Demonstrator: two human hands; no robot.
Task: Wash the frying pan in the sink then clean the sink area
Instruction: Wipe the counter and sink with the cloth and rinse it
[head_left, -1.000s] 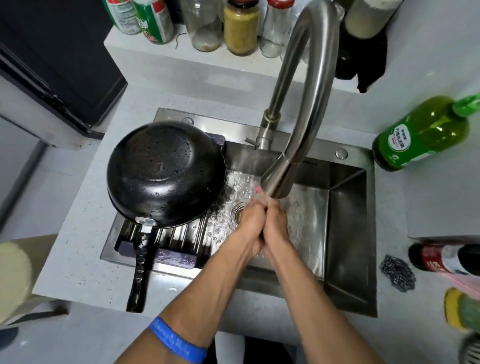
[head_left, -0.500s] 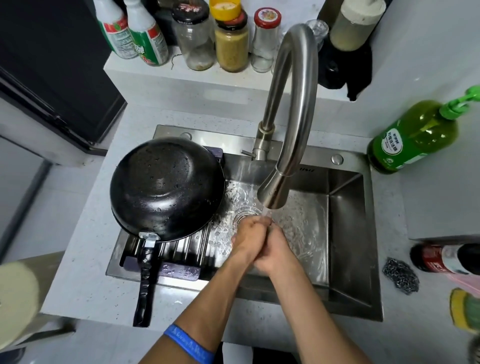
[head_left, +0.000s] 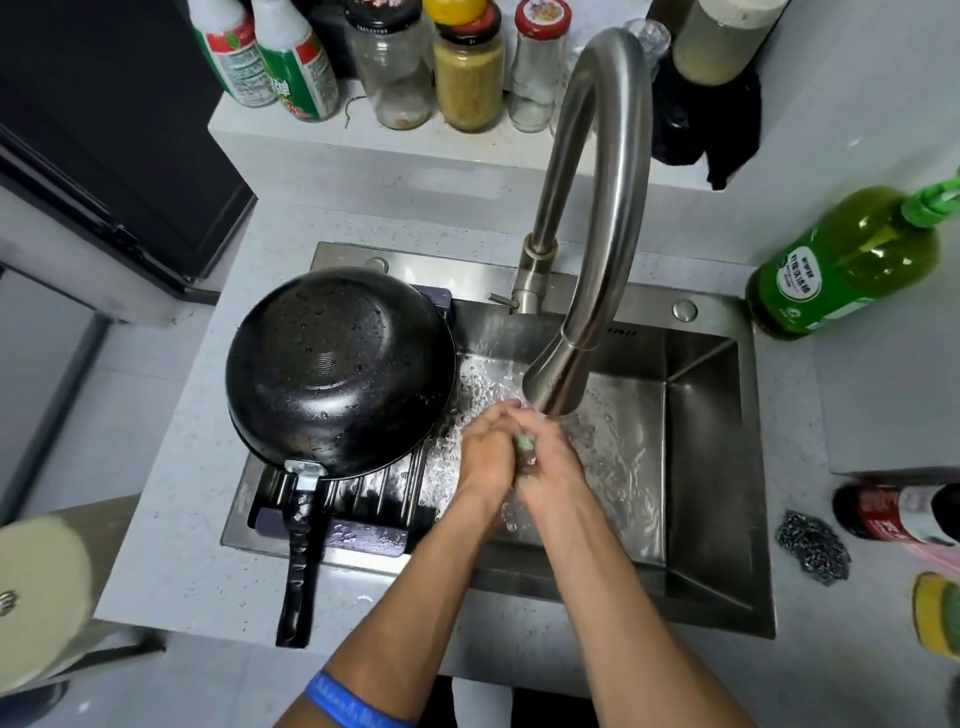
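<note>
The black frying pan (head_left: 337, 364) lies upside down and wet on a dark ribbed rack (head_left: 363, 535) across the left part of the steel sink (head_left: 701, 467), its handle (head_left: 298, 566) sticking out over the front counter. Water runs from the tall faucet (head_left: 597, 208) onto my hands. My left hand (head_left: 485, 452) and my right hand (head_left: 553, 457) are pressed together under the stream, fingers curled round a small green pad (head_left: 523, 444) that shows between them. Most of the pad is hidden.
A green dish-soap bottle (head_left: 841, 260) stands at the sink's back right corner. On the right counter lie a steel scourer (head_left: 813, 545), a red-labelled bottle (head_left: 893, 512) and a yellow-green sponge (head_left: 935, 613). Jars and bottles (head_left: 467, 67) line the shelf behind the faucet.
My hands stay together under the running water and have shifted slightly against each other. A green pad now shows between them. The pan has not moved.
</note>
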